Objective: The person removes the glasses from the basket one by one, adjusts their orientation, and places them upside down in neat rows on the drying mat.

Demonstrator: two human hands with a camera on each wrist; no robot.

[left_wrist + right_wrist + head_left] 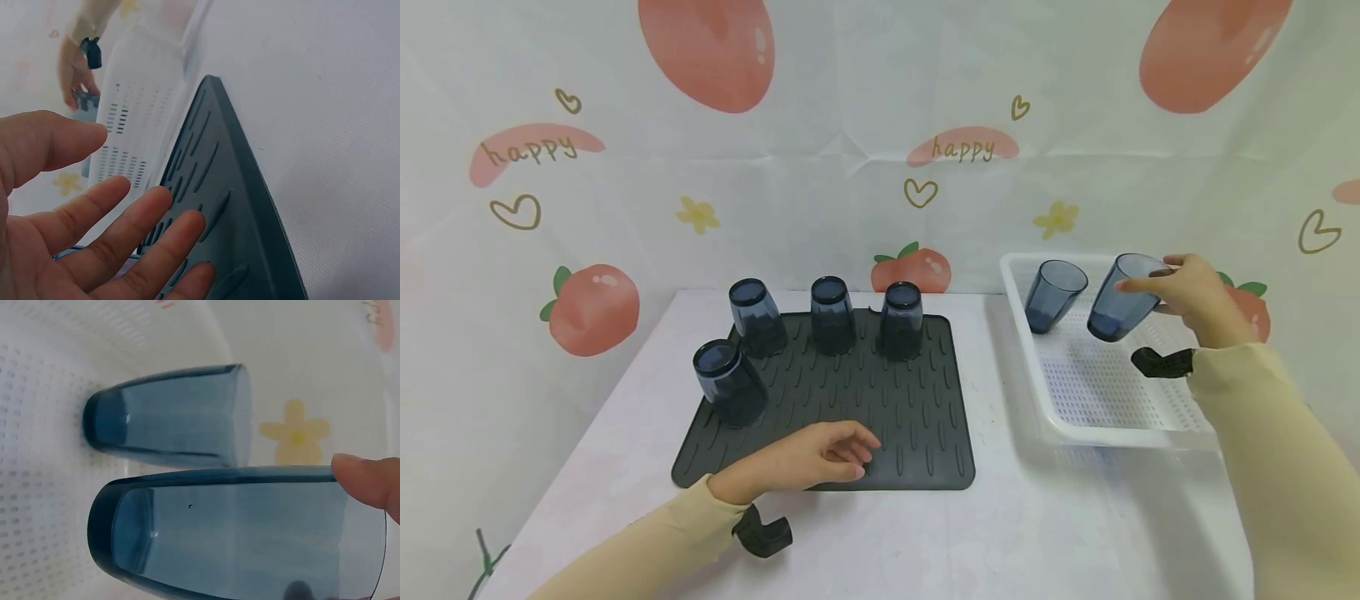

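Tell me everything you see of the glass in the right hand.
The glass is translucent blue, apparently glass or clear plastic, tapering from a wide open mouth to a thick, darker base. It looks empty. Mouth up, it leans right in the head view. The right hand grips it near the rim. It is over the white basket, beside another glass; whether its base touches the bottom is unclear.
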